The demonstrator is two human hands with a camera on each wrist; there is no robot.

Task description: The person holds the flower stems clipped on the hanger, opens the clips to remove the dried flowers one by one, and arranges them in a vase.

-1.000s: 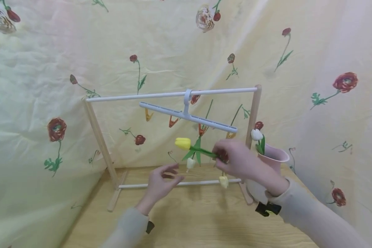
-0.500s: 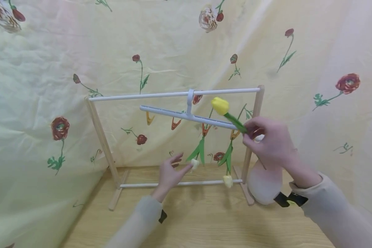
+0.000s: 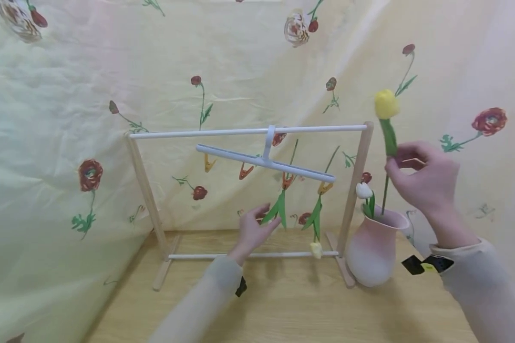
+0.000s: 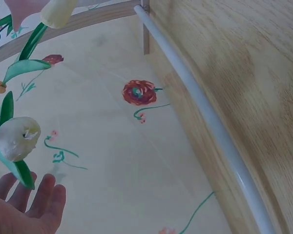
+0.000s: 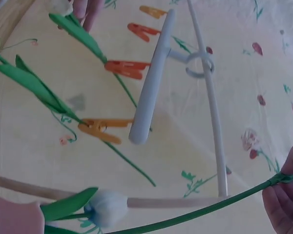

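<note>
My right hand (image 3: pixel 427 176) pinches the green stem of a yellow tulip (image 3: pixel 386 105), held upright over a pink and white vase (image 3: pixel 371 255). The lower end of its stem reaches the vase's mouth. A white tulip (image 3: pixel 363 190) leans from that vase. My left hand (image 3: pixel 255 231) is beside a white tulip (image 4: pixel 18 139) that hangs upside down; its fingers are extended near the petals and a leaf, and I cannot tell whether they touch. An orange-red clip (image 5: pixel 127 69) holds this tulip. Another pale tulip (image 3: pixel 316 250) hangs from a yellow-orange clip (image 5: pixel 105 129).
The tilted light blue hanger (image 3: pixel 236 155) hooks over the top bar (image 3: pixel 197 133) of a wooden rack (image 3: pixel 146 195). Two more clips, one yellow (image 3: pixel 209 163) and one orange (image 3: pixel 245 171), hang on its left half. Flowered cloth (image 3: pixel 240 57) surrounds the wooden table (image 3: pixel 283 300).
My right hand has carried the yellow tulip right and up, turning it from sideways to upright over the vase. My left hand has moved right to the hanging white tulip.
</note>
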